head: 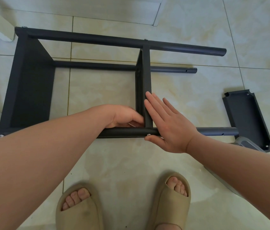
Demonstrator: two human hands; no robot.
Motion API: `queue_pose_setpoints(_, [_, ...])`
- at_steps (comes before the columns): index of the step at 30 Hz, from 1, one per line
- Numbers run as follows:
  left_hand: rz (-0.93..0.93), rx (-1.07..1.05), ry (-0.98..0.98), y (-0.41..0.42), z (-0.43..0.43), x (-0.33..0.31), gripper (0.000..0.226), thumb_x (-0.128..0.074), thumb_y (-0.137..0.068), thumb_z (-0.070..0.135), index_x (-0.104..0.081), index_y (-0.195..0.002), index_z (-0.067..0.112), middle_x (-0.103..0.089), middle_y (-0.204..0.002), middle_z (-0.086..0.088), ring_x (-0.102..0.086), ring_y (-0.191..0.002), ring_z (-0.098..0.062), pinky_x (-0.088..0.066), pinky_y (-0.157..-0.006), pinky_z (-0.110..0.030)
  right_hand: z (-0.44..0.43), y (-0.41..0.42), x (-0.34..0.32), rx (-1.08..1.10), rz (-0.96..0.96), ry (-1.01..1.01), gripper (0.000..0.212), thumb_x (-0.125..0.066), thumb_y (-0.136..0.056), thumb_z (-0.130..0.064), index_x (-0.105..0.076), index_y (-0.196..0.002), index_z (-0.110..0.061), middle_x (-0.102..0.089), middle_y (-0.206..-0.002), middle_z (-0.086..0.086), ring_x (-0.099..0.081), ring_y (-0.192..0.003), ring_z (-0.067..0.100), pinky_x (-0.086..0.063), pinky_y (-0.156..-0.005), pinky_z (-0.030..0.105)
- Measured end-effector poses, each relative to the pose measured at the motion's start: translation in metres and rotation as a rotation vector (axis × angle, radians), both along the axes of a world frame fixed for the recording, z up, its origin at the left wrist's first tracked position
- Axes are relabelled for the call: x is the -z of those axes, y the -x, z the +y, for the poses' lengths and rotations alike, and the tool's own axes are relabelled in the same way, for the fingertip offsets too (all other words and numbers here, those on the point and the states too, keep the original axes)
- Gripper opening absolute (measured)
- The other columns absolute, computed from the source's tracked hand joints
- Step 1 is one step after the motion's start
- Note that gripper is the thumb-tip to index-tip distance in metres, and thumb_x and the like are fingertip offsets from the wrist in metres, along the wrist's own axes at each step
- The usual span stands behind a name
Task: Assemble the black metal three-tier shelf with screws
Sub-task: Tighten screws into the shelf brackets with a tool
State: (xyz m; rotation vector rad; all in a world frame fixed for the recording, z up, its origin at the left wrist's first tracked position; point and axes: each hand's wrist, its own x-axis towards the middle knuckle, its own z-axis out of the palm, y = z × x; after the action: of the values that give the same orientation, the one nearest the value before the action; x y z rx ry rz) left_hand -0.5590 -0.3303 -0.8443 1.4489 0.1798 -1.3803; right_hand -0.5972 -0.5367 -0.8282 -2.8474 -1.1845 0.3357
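Fingers [155, 105] of the right hand [167, 127] were fully extended and held together, lying flat against the right face of the middle tier [146, 80]; the thumb sat under the near tube [127, 132], just beside a screw [148, 134]. That hand gripped nothing. Left hand [124, 116] fingers were curled at the joint of tier and tube, pinching a small silvery part; what it was could not be told. The shelf [31, 83] lay on its side on the tiled floor [101, 87], the end tier at left, four tubes running right. A loose tier [245, 117] lay on the floor well right of the frame. Two sandalled feet [122, 201] stood near the camera.
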Motion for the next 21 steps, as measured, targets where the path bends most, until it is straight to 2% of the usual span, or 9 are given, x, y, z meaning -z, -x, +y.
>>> queue_pose_setpoints(4, [-0.073,0.013,-0.009,-0.0007,-0.0002,-0.0004,0.012,-0.058,-0.093,0.008,-0.071,-0.093,0.007,-0.074,-0.082,-0.008,-0.07,-0.083,-0.022,-0.053,-0.09,-0.036,-0.0001,-0.0005,-0.0002,0.0,0.005,0.001,0.095,-0.026,-0.099,-0.07,-0.005,-0.161,-0.002,0.004,-0.17,0.015,0.006,-0.158,0.028,-0.011,-0.128,0.049])
queue_pose_setpoints(7, [-0.052,0.002,0.0,-0.0016,0.0022,0.0013,0.016,-0.058,-0.093,0.005,-0.071,-0.101,0.002,-0.074,-0.087,-0.012,-0.069,-0.086,-0.025,-0.054,-0.09,-0.037,-0.0005,-0.0009,-0.0004,0.001,0.002,0.002,0.095,-0.026,-0.099,-0.07,-0.005,-0.161,-0.002,0.005,-0.17,0.015,0.006,-0.158,0.028,-0.011,-0.128,0.049])
queue_pose_setpoints(10, [-0.004,0.005,0.033,-0.001,0.0043,-0.0004,0.017,-0.055,-0.094,0.004,-0.071,-0.098,0.006,-0.074,-0.085,-0.01,-0.069,-0.082,-0.022,-0.054,-0.083,-0.032,-0.0005,-0.0006,-0.0001,0.002,0.001,-0.003,0.094,-0.026,-0.099,-0.07,-0.005,-0.161,-0.002,0.005,-0.17,0.015,0.005,-0.158,0.028,-0.012,-0.127,0.05])
queue_pose_setpoints(14, [0.058,0.006,0.022,-0.0009,0.0031,-0.0021,0.02,-0.053,-0.096,0.013,-0.073,-0.097,0.008,-0.074,-0.09,-0.009,-0.068,-0.085,-0.022,-0.052,-0.084,-0.032,-0.0005,-0.0003,0.0001,0.002,0.001,-0.004,0.095,-0.027,-0.099,-0.07,-0.005,-0.161,-0.002,0.004,-0.17,0.015,0.005,-0.158,0.028,-0.012,-0.128,0.05])
queue_pose_setpoints(18, [-0.062,0.036,-0.012,0.0004,-0.001,-0.0026,0.015,-0.056,-0.095,0.011,-0.069,-0.087,0.01,-0.071,-0.071,-0.003,-0.067,-0.07,-0.017,-0.051,-0.071,-0.026,-0.0001,-0.0002,0.0,0.002,0.0,-0.003,0.094,-0.026,-0.099,-0.07,-0.006,-0.161,-0.002,0.004,-0.17,0.015,0.005,-0.158,0.029,-0.011,-0.128,0.049])
queue_pose_setpoints(21, [-0.063,0.007,0.002,0.0,0.0007,-0.0007,0.012,-0.058,-0.093,0.007,-0.07,-0.091,0.007,-0.072,-0.079,-0.009,-0.067,-0.079,-0.023,-0.054,-0.083,-0.033,-0.0001,-0.0003,-0.0002,0.003,0.003,0.0,0.095,-0.026,-0.099,-0.07,-0.006,-0.161,-0.002,0.005,-0.17,0.015,0.005,-0.158,0.028,-0.011,-0.128,0.049])
